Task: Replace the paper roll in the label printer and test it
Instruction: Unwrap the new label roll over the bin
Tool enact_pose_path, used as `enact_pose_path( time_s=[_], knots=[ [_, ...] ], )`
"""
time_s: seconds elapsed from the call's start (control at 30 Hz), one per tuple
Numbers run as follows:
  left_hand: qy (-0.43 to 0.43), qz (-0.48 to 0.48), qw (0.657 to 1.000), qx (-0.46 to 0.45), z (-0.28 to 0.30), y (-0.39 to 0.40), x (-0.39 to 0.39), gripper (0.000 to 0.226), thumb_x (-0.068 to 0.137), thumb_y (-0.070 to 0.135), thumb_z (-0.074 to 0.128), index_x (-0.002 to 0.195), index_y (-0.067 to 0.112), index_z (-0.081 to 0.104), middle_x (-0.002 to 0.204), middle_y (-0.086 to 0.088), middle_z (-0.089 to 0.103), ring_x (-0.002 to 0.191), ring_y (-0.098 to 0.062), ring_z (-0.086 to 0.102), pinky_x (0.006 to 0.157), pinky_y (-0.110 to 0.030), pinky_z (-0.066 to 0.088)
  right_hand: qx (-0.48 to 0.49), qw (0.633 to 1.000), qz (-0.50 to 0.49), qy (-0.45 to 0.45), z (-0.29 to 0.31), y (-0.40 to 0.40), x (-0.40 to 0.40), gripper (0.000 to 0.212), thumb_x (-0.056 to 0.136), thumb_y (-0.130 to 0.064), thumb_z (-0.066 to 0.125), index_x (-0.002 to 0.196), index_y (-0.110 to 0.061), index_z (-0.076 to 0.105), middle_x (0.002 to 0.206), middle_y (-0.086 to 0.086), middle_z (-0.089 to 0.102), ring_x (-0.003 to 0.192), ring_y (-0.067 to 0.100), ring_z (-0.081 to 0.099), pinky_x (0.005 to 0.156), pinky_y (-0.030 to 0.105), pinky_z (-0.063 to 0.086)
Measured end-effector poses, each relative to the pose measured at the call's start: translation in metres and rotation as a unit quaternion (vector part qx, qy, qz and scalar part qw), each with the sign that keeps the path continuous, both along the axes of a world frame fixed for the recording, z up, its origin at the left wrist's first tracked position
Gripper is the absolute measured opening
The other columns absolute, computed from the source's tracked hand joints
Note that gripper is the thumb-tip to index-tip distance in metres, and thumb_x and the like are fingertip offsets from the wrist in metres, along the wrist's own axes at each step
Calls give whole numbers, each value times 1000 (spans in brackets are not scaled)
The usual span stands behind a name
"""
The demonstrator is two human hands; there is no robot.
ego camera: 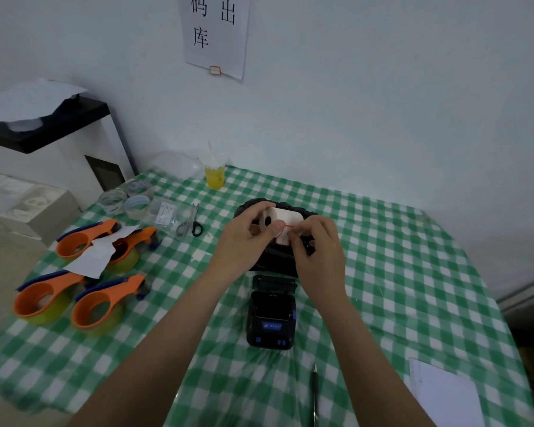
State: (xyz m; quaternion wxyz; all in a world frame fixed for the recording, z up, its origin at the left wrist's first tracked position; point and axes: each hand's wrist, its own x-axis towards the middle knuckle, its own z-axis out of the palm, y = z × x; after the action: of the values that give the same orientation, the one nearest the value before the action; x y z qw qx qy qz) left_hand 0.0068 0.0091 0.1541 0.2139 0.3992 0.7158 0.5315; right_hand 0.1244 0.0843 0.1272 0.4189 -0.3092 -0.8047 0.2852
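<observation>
Tape dispensers (84,283) far left on table (398,272). Left hand (244,238) grips roll (275,218), held above bag (272,257); right hand (318,251) pinches its loose label end (282,235). Printer (271,315) below, lid open.

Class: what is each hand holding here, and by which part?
Left hand grips the label roll at its end; right hand pinches the roll's loose label end.

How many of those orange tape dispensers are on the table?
4, all at the table's left: two farther back, partly under a paper sheet, and two nearer. None seems hidden.
</observation>
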Motion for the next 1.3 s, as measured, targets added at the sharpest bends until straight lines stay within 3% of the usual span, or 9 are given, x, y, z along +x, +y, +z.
enact_pose_path(
  time_s=[0.3, 0.53, 0.73, 0.87, 1.03, 1.2, 1.3],
  knots=[
    [11, 14, 1000, 7, 0, 0, 2, 39, 86, 35, 60, 122, 23, 54, 99, 3, 64, 91, -19, 65, 77, -23, 51, 14, 1000, -2, -5, 0, 0, 0, 7, 88, -14, 63, 92, -9, 62, 99, -8, 52, 87, 12, 56, 74, 23, 49],
    [19, 17, 1000, 6, -3, -3, 0, 41, 85, 37, 60, 123, 24, 53, 100, 5, 64, 88, -11, 64, 70, -9, 48, -10, 1000, 3, 6, -2, -1, 0, 6, 87, -14, 64, 92, -13, 61, 98, -9, 53, 86, 6, 55, 73, 8, 42],
    [25, 17, 999, 12, -1, -2, 1, 40, 85, 37, 60, 123, 24, 54, 100, 4, 64, 86, -9, 62, 70, -12, 48, 14, 1000, -6, -1, -3, -1, 0, 6, 87, -15, 64, 90, -11, 61, 97, -10, 52, 85, 10, 56, 72, 18, 46],
    [19, 17, 999, 19, -2, -2, 0, 40, 85, 36, 60, 123, 23, 53, 100, 3, 64, 85, -8, 62, 69, -4, 46, -14, 1000, -2, 20, 2, -1, 0, 8, 87, -17, 65, 92, -14, 60, 95, -7, 55, 85, 5, 55, 72, 10, 43],
    [21, 22, 999, 14, -3, -3, -1, 42, 86, 36, 60, 124, 22, 53, 100, 3, 64, 83, -7, 62, 68, -2, 45, 38, 999, -15, -5, -1, 1, 1, 10, 86, -20, 65, 93, -13, 68, 96, -5, 63, 86, -3, 52, 72, 8, 42],
    [25, 29, 999, 8, -2, -4, 2, 42, 86, 36, 60, 125, 21, 53, 96, 12, 59, 78, 4, 57, 67, 2, 43, 102, 995, -22, -4, 0, 4, 3, 13, 86, -20, 63, 89, -13, 73, 88, -2, 71, 81, 10, 64, 69, 35, 54],
    [34, 32, 999, 1, -2, -4, 2, 42, 86, 36, 59, 125, 22, 53, 96, 10, 59, 77, 0, 58, 65, 1, 43, 113, 993, -23, -36, -1, 6, 2, 10, 86, -17, 62, 89, -14, 71, 88, -2, 70, 78, 15, 64, 69, 42, 53]
  ],
)
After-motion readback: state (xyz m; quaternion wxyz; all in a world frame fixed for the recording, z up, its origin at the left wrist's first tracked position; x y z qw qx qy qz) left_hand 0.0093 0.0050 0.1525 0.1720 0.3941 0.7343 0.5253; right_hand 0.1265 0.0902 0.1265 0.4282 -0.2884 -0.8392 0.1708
